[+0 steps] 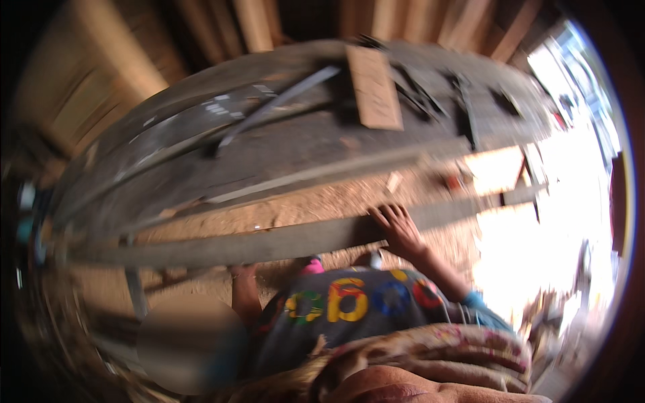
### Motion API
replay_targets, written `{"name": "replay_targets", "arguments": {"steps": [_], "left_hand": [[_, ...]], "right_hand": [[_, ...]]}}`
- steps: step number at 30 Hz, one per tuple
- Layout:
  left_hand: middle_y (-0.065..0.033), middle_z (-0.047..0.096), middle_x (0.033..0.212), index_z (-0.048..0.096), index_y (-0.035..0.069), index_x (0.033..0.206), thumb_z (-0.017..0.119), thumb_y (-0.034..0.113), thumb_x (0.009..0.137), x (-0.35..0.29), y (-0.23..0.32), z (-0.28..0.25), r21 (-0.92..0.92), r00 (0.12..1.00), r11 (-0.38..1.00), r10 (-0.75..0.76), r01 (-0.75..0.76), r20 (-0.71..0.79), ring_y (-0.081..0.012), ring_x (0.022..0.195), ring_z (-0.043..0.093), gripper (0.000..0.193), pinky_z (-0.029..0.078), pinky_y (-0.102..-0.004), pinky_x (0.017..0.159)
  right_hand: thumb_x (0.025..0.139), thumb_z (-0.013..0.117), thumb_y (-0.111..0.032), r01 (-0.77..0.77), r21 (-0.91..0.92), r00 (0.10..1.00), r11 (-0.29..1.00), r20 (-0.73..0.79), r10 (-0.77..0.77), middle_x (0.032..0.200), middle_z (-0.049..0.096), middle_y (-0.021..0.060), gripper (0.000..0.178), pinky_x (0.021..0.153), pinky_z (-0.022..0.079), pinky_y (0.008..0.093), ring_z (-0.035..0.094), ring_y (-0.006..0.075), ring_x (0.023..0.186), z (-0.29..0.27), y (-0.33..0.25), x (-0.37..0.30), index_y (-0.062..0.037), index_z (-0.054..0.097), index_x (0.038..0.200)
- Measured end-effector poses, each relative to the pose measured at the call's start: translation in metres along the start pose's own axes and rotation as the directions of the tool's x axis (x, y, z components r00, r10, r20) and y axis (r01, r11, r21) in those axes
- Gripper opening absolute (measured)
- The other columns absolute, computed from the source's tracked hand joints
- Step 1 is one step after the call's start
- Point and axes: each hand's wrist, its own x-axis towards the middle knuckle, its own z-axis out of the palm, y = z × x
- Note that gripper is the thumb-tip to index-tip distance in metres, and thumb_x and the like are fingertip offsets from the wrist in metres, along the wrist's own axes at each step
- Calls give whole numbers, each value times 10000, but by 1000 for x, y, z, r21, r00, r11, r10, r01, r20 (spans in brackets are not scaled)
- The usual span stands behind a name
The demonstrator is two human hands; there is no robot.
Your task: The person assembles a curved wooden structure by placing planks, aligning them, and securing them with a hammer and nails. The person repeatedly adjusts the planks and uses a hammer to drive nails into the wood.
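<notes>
Neither of my hands shows clearly. A skin-toned shape, wrapped in patterned cloth, lies at the bottom edge; it may be my forearm. Close in front of me is another person in a grey shirt with coloured print. That person's hand rests flat, fingers spread, on a long grey wooden rail. Their other arm reaches up toward the same rail, but its hand is hidden. The view is blurred.
Beyond the rail lies sawdust-covered ground, then a wide grey workbench carrying a short wooden board, a long metal strip and dark tools. Timber planks stand behind. Glaring sunlight fills the right.
</notes>
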Motion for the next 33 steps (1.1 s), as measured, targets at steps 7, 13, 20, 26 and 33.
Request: {"name": "replay_targets", "arguments": {"steps": [7, 13, 20, 26, 33], "left_hand": [[-121, 430, 1328, 387, 121, 1337, 462, 466, 945, -83, 8, 20, -246, 837, 901, 192, -357, -513, -306, 1258, 394, 527, 304, -494, 1032], [-203, 421, 1365, 412, 67, 1289, 603, 306, 891, -152, -105, 9, 31, 625, 765, 547, -643, -556, -318, 1244, 431, 502, 379, -468, 978], [-192, 532, 1175, 466, 58, 1209, 646, 258, 850, -163, -180, 13, 19, 712, 825, 499, -565, -494, -278, 1041, 532, 449, 420, -444, 884], [-222, 496, 1187, 488, 35, 1228, 703, 202, 794, -158, -166, 43, 533, 216, 433, 881, -727, -420, -342, 1136, 453, 512, 367, -466, 952], [-258, 220, 1453, 345, 79, 1396, 545, 600, 847, -192, -84, 116, 729, -90, -344, 927, -592, 364, -446, 1375, 161, 783, 196, -543, 1106]], "right_hand": [[591, 831, -392, -53, -113, 993, 992, -109, 41, 1244, 487, 116, 967, 1024, 304, 486, 464, 300, 1166, 28, 5, -25, -99, 379, 1394], [630, 811, -428, 83, -53, 993, 995, -81, -88, 1292, 461, 150, 982, 1069, 258, 493, 427, 318, 1217, 31, 12, -28, -53, 350, 1412], [636, 795, -495, 125, -36, 989, 992, -75, -127, 1326, 444, 139, 1000, 1081, 213, 527, 413, 315, 1236, 22, 15, -36, -68, 345, 1420], [663, 736, -601, 13, -47, 1000, 999, -19, -14, 1369, 421, 137, 988, 1108, 172, 526, 360, 310, 1309, 26, 13, -32, -109, 351, 1429], [682, 688, -643, -68, -75, 998, 995, -2, 68, 1402, 420, 120, 967, 1110, 180, 544, 362, 304, 1322, 31, 11, -25, -133, 359, 1434]]}}
